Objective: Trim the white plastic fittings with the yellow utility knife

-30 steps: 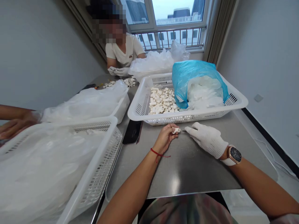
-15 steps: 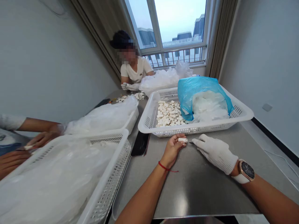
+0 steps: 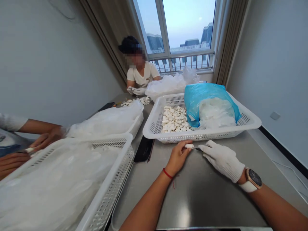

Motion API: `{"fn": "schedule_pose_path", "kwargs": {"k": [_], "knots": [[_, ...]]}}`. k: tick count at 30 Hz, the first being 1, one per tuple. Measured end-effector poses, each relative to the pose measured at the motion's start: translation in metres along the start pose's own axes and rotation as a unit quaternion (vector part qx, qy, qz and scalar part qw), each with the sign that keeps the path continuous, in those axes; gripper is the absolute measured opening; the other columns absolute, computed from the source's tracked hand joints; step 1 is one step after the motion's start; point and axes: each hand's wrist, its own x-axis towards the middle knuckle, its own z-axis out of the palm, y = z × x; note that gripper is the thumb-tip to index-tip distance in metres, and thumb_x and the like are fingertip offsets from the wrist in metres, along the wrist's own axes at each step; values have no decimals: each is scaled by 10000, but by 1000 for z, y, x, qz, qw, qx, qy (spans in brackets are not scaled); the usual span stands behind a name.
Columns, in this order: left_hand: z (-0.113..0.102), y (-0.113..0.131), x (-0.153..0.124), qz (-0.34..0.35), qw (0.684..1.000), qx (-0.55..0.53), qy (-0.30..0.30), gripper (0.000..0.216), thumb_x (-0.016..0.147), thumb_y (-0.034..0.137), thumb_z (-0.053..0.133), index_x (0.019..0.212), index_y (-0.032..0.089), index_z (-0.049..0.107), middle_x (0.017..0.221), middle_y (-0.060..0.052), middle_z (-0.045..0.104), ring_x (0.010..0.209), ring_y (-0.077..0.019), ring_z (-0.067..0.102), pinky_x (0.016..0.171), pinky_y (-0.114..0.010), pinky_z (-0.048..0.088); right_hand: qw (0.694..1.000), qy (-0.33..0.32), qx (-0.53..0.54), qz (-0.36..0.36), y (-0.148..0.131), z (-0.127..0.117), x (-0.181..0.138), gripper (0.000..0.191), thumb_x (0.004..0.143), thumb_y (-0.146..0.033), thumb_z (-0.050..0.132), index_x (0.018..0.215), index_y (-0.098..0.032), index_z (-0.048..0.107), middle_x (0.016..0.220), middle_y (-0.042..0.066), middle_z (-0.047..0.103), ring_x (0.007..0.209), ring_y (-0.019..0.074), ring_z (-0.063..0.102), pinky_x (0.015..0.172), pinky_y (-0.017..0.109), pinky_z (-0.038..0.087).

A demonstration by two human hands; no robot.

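Bare, with a red string at the wrist, my left hand [image 3: 178, 156] pinches a small white tube-shaped piece [image 3: 189, 146] above the metal table [image 3: 192, 192]. My right hand [image 3: 222, 160], in a white knit glove, is closed on a thin dark tool [image 3: 198, 149]. The tool's tip points at the piece's right end; whether it enters the piece is too small to tell. Just beyond my hands stands a white perforated basket [image 3: 183, 138]. It holds a heap of similar white pieces [image 3: 175, 120] and a blue plastic bag [image 3: 208, 89] with whitish translucent contents.
A dark phone-like slab [image 3: 143, 149] lies left of my left hand. Two plastic-covered baskets fill the left side, the nearer basket [image 3: 113, 166] with a raised rim. A co-worker's hands [image 3: 21, 157] work at far left. Another gloved person [image 3: 143, 73] sits by the window.
My left hand has turned slightly, and the piece now tilts more toward the tool. More of the dark tool shows beside my right fingers. The camera view has shifted a little.
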Motion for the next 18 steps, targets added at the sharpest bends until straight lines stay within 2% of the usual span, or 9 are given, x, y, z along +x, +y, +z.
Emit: {"fn": "schedule_pose_path", "kwargs": {"k": [6,11,18], "knots": [[-5,0,0,8,988,152,-35,162,733,258,704,888,227,741,864,-33,729,769,-199,601,746,-287,435,996,-87,-2,6,0,-14,4,379,990,-375,321,1315,-349,513,1086,45,590,707,128,589,514,261,271],[-5,2,-2,16,966,259,-23,163,753,302,696,895,225,722,693,10,680,581,-146,519,611,-247,388,996,-81,30,21,3,-12,4,383,987,-389,326,1319,-349,512,1126,44,577,762,133,595,537,254,302],[-3,3,-1,29,969,243,-23,125,759,242,679,882,237,703,757,9,701,618,-159,561,617,-249,377,995,-99,21,17,3,-19,6,393,988,-382,324,1347,-356,481,1148,41,571,765,140,591,525,256,296]]}}
